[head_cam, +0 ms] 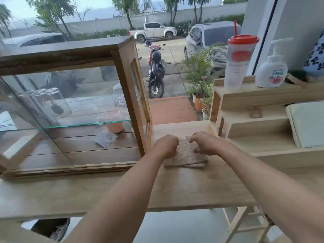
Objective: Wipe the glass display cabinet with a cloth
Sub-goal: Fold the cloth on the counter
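Head view: wooden counter (70, 193) beside window (98, 20).

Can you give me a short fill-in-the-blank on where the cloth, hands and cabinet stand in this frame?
1. Both hands, left hand and right hand, rest on the folded ____ on the wooden counter.
2. The cloth lies to the ____ of the glass display cabinet.
3. The cup with the red lid stands beside a white pump ____.
Missing words: cloth; right; bottle
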